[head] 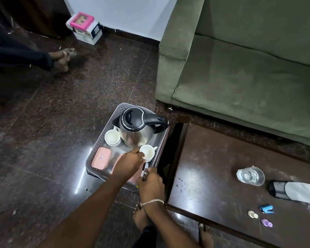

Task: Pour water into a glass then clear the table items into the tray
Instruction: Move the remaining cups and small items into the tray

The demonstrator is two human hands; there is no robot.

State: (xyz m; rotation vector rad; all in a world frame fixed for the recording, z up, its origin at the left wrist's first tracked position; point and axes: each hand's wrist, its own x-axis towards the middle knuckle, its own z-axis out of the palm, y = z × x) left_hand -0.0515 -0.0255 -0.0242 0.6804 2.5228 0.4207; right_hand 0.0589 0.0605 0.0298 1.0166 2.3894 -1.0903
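Your left hand [128, 162] has its fingers clamped on a white cup [147, 152] inside the tray [97, 140], beside the kettle [138, 127]. Your right hand [150, 183] grips a thin dark object. The filled glass [250, 175] waits on the desk [213, 167], uncleared.

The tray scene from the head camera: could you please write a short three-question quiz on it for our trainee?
1. True or false: the kettle stands in the tray.
2. Which of the hands holds a white cup: A left, B right?
3. Fill in: the glass of water rests on the ____.

Key: 1 true; 2 A; 3 table.
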